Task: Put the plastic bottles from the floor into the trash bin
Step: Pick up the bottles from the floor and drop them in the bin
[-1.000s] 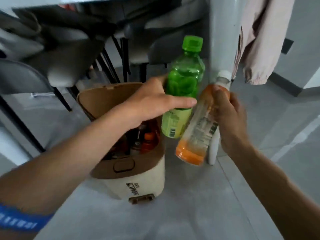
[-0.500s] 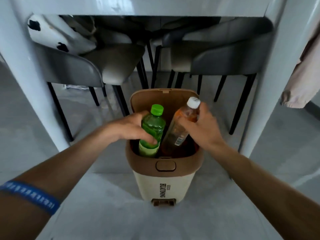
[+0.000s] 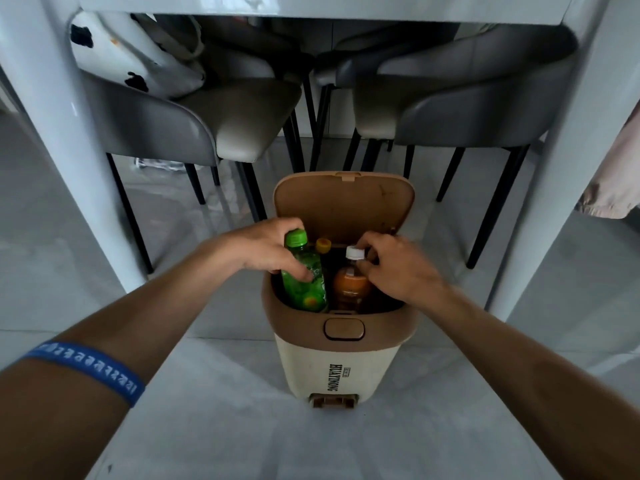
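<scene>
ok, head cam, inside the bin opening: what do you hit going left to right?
Left hand → green bottle → yellow cap of a bottle further back → orange bottle with the white cap → right hand. All within the trash bin, lid up.

A green bottle [image 3: 304, 275] and an orange, white-capped bottle [image 3: 350, 282] stand upright inside the open-lidded, beige-and-brown trash bin [image 3: 341, 365].
</scene>
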{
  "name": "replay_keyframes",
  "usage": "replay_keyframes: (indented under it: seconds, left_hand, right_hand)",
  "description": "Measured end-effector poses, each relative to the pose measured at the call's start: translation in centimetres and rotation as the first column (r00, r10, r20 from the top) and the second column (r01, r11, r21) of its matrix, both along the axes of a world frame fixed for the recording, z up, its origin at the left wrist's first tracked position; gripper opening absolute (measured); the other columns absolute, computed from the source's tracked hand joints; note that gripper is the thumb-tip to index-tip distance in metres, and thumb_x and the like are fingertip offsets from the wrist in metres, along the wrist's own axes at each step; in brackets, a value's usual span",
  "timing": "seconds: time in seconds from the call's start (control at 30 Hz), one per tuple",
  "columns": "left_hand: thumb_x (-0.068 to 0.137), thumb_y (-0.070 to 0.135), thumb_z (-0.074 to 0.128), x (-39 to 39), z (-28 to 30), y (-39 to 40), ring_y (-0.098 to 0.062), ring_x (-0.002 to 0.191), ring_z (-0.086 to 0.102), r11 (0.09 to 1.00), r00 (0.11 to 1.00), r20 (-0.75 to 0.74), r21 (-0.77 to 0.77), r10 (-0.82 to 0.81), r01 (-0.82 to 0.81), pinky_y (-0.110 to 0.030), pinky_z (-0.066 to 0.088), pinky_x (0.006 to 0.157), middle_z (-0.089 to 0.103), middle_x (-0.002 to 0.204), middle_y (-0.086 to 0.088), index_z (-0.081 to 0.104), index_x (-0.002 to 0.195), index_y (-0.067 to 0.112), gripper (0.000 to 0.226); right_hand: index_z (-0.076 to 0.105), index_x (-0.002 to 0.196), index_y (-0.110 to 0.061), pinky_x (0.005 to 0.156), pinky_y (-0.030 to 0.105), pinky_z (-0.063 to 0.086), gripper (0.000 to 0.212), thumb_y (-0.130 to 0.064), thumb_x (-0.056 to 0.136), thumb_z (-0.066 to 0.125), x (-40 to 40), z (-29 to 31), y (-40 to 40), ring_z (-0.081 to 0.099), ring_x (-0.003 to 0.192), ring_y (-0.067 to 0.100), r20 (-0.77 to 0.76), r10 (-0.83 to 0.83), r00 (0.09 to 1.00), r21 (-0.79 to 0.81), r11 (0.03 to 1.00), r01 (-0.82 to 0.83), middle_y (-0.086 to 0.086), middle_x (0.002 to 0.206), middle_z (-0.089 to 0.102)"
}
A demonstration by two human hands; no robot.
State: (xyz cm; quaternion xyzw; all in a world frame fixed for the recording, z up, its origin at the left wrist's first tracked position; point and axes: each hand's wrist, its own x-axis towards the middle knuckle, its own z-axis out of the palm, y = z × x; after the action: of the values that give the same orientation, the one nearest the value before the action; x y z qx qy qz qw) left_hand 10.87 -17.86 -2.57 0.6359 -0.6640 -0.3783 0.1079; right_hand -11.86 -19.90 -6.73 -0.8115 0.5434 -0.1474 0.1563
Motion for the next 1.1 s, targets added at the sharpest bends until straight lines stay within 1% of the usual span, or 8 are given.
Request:
replay_keyframes:
  seconds: [0.13, 0.33, 0.5, 0.6, 0.73, 0.87, 0.97, 1.1]
  left_hand:
    - [0.057, 0.043, 0.091, 0.5, 0.8, -0.1, -0.02, 0.1, 0.061, 0.999, 0.971, 0.237, -0.003, -0.041, 0.042, -0.041, 0.053, 0.084, 0.062, 0.107, 0.001, 0.06, 0.097, 0.028, 0.053]
    - [0.07, 0.044, 0.084, -1.3, 1.4, 0.3, -0.013, 0.097, 0.066, 0.994, 0.988, 0.113, -0.001, -0.108, 0.109, -0.039, 0.056, 0.087, 0.069, 0.103, 0.005, 0.063, 0.104, 0.026, 0.044]
    - [0.094, 0.043, 0.052, -2.1, 1.1, -1.5, -0.019, 0.063, 0.048, 0.995, 0.971, 0.236, -0.089, -0.026, 0.048, -0.034, 0.037, 0.06, 0.049, 0.066, 0.001, 0.05, 0.065, 0.016, 0.04]
    - [0.092, 0.028, 0.055, -1.0, 0.3, -2.2, -0.023, 0.07, 0.05, 1.0, 0.961, 0.274, -0.012, -0.02, 0.024, -0.032, 0.039, 0.058, 0.05, 0.075, -0.006, 0.059, 0.076, 0.011, 0.024]
    - [0.092, 0.037, 0.062, 0.4, 0.5, -1.4, -0.018, 0.1, 0.064, 0.987, 0.989, 0.144, 0.163, -0.024, 0.0, -0.027, 0.055, 0.061, 0.066, 0.108, 0.002, 0.071, 0.107, 0.02, 0.024]
    - [0.086, 0.04, 0.07, 1.6, 1.2, -0.7, -0.015, 0.088, 0.065, 0.989, 0.993, 0.103, 0.141, -0.06, 0.045, -0.021, 0.053, 0.057, 0.071, 0.102, 0.002, 0.074, 0.114, 0.021, 0.034]
    - [0.086, 0.038, 0.071, 1.9, 1.2, -0.7, -0.012, 0.08, 0.065, 0.995, 0.992, 0.109, 0.09, -0.063, 0.053, -0.02, 0.052, 0.054, 0.071, 0.092, 0.002, 0.076, 0.109, 0.019, 0.03]
    - [0.083, 0.037, 0.075, 1.8, 1.2, -0.8, -0.012, 0.082, 0.068, 0.994, 0.993, 0.093, 0.088, -0.079, 0.07, -0.022, 0.053, 0.057, 0.075, 0.096, 0.001, 0.077, 0.107, 0.02, 0.031]
  right_hand:
    - [0.058, 0.114, -0.024, 0.086, 0.044, 0.054, 0.025, -0.03, 0.09, 0.063, -0.3, 0.1, -0.3, 0.063, 0.102, 0.026, -0.055, -0.011, 0.998, -0.008, 1.0, 0.011, 0.006, 0.11, 0.068]
    - [0.057, 0.129, -0.025, 0.091, 0.031, 0.046, 0.038, -0.034, 0.092, 0.064, 0.4, -0.4, -0.6, 0.054, 0.106, 0.017, 0.199, -0.023, 0.98, 0.166, 0.986, -0.011, 0.002, 0.12, 0.062]
    - [0.069, 0.097, -0.016, 0.082, 0.039, 0.054, 0.032, -0.041, 0.098, 0.049, 0.3, -0.6, -0.8, 0.066, 0.09, 0.023, 0.141, -0.055, 0.989, 0.072, 0.996, 0.045, 0.005, 0.089, 0.071]
    - [0.066, 0.073, -0.012, 0.069, 0.037, 0.053, 0.041, -0.038, 0.099, 0.047, -0.3, 0.3, -1.4, 0.067, 0.078, 0.025, 0.067, -0.071, 0.995, 0.037, 0.997, 0.069, 0.006, 0.074, 0.066]
    - [0.067, 0.091, -0.022, 0.073, 0.034, 0.046, 0.015, -0.021, 0.091, 0.052, 2.7, 1.4, -1.8, 0.063, 0.094, 0.029, -0.147, 0.197, 0.969, -0.019, 0.979, -0.202, 0.008, 0.097, 0.067]
    - [0.068, 0.116, -0.021, 0.085, 0.036, 0.049, 0.031, -0.011, 0.092, 0.051, 7.5, 0.5, -2.4, 0.06, 0.111, 0.032, -0.058, 0.398, 0.916, 0.291, 0.884, -0.365, 0.011, 0.12, 0.067]
    - [0.048, 0.142, -0.03, 0.11, 0.045, 0.04, 0.053, -0.014, 0.093, 0.057, 8.7, -1.0, -4.6, 0.042, 0.137, 0.03, -0.024, 0.423, 0.906, 0.421, 0.826, -0.375, 0.006, 0.152, 0.044]
    - [0.045, 0.142, -0.036, 0.109, 0.048, 0.04, 0.065, -0.012, 0.087, 0.067, 8.3, -2.4, -6.8, 0.041, 0.135, 0.027, 0.023, 0.458, 0.888, 0.498, 0.765, -0.408, 0.003, 0.153, 0.041]
